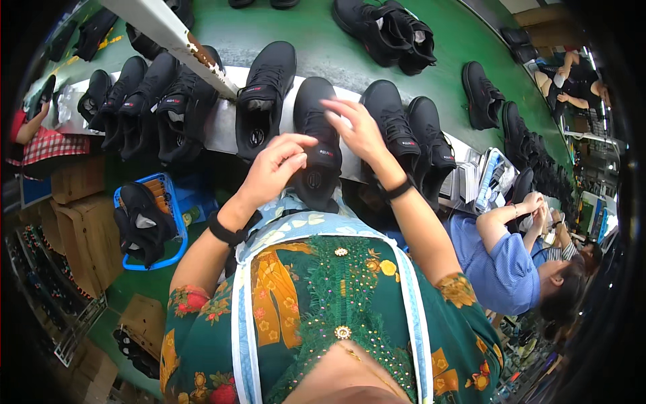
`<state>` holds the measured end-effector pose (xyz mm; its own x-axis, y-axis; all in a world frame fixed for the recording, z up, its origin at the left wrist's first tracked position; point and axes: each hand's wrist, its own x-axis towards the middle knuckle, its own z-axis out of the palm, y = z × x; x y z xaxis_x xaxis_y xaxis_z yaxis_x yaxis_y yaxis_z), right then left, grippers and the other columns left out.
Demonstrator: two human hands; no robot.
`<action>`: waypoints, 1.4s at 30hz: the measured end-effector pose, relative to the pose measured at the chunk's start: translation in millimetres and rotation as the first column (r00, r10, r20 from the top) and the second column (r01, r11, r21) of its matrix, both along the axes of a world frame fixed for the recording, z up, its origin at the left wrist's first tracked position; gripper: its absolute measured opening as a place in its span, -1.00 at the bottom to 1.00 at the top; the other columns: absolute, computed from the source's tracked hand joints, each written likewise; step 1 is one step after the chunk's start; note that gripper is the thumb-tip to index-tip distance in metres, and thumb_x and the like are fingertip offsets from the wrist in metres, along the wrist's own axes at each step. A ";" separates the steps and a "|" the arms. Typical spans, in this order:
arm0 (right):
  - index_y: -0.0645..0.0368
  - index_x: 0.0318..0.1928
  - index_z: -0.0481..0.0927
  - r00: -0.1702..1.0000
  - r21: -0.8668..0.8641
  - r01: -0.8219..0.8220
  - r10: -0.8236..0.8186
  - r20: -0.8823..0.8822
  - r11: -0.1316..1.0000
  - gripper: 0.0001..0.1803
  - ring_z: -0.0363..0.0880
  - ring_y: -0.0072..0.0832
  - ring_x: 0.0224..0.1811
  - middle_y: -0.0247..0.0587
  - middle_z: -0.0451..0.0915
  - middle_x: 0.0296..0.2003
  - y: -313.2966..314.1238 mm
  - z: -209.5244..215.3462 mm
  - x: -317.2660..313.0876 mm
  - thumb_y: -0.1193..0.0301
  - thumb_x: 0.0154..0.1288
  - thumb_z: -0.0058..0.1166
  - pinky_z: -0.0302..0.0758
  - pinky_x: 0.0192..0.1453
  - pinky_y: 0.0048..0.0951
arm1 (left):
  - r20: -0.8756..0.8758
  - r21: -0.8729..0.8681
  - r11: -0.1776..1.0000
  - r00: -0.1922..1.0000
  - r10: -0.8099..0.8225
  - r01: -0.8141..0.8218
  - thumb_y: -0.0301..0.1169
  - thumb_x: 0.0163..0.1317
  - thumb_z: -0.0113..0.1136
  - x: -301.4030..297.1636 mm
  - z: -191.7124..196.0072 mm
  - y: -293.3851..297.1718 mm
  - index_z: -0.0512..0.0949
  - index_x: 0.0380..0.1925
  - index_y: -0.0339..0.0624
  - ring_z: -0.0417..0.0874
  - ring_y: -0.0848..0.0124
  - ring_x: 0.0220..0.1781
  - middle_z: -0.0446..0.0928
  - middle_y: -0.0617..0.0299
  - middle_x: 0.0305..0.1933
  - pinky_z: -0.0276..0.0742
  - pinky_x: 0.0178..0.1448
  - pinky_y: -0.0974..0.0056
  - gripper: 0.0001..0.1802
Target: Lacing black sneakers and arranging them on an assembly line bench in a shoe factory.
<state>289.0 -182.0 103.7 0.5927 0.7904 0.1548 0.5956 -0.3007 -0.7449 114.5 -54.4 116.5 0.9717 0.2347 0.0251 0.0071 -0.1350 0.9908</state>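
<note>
A black lace-up shoe [314, 99] stands in front of me, toe pointing away and heel near my apron. My left hand [274, 167] is at its left side, fingers partly curled, with index finger and thumb apart near the tongue. Over the shoe's right side, my right hand [356, 128] has its fingers stretched out and separated near the laces. Nothing plainly shows in either hand. Another black shoe [270, 74] sits to the left, and one more [389, 111] sits right of my right hand.
Several black shoes line the bench edge. A white metal post [176, 40] slants across the upper left. A blue basket [182, 225] holding shoes is at lower left, beside cardboard boxes [91, 232]. A stack of white papers [463, 182] lies right; a co-worker in blue [494, 259] sits beyond.
</note>
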 end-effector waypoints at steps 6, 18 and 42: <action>-0.09 -0.15 0.62 0.965 -0.299 -0.157 0.211 0.155 0.941 -0.71 0.25 -0.17 0.22 -0.31 0.46 0.07 50.3 -127.8 8.9 0.13 0.19 -0.01 0.09 0.31 -0.22 | -0.345 -0.550 0.832 0.928 -0.143 -0.076 -0.36 0.28 -0.08 -23.6 24.2 -7.0 0.40 -0.52 -0.29 0.41 0.43 -0.45 0.45 0.16 -0.47 0.34 -0.20 0.36 -0.75; 0.49 0.17 0.18 0.791 -0.489 -0.295 -0.078 -0.607 0.821 -0.22 0.56 -0.28 -0.09 0.06 0.54 -0.10 -59.1 -43.0 -36.2 0.10 0.18 0.07 0.43 0.01 -0.37 | -0.148 0.681 0.721 0.941 0.303 -0.125 -0.23 0.02 0.23 -40.1 0.1 14.2 0.46 -0.36 -0.24 0.48 0.17 -0.34 0.45 0.07 -0.42 0.42 -0.21 0.16 -0.68; 0.26 -0.54 0.46 0.797 0.039 -0.278 0.253 -0.548 0.960 -0.66 0.45 -0.25 -0.54 -0.13 0.44 -0.62 -44.1 64.9 -83.5 0.32 0.33 -0.15 0.39 -0.38 -0.31 | -0.186 0.410 0.873 0.961 -0.204 0.265 -0.25 0.27 -0.16 95.9 -77.5 2.7 0.57 -0.27 -0.13 0.42 0.26 0.03 0.53 0.22 -0.14 0.21 0.19 0.23 -0.69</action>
